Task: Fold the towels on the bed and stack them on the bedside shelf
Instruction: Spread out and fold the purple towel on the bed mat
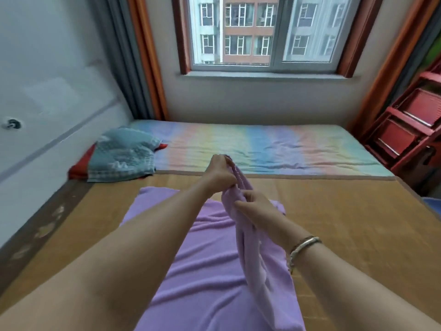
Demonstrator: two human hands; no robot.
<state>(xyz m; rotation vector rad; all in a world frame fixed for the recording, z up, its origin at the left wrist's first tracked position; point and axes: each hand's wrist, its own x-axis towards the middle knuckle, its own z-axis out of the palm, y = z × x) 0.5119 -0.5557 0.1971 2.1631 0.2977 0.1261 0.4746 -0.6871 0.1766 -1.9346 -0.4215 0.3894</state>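
Note:
A large purple towel [205,254] lies spread on the tan mat of the bed [334,223] in front of me. A bunched length of purple towel is lifted above it. My left hand [218,173] grips the upper end of that bunched part. Just below and to the right, my right hand [256,204] pinches the same fabric; a bracelet circles its wrist. Whether the lifted fabric is part of the spread towel or a second one, I cannot tell. The red shelf [410,130] stands at the bed's right side.
A blue-grey towel [121,156] lies crumpled over something red at the bed's far left, by the white wall. A striped pastel sheet [262,146] covers the far half of the bed, under the window [262,32]. Curtains hang at both sides.

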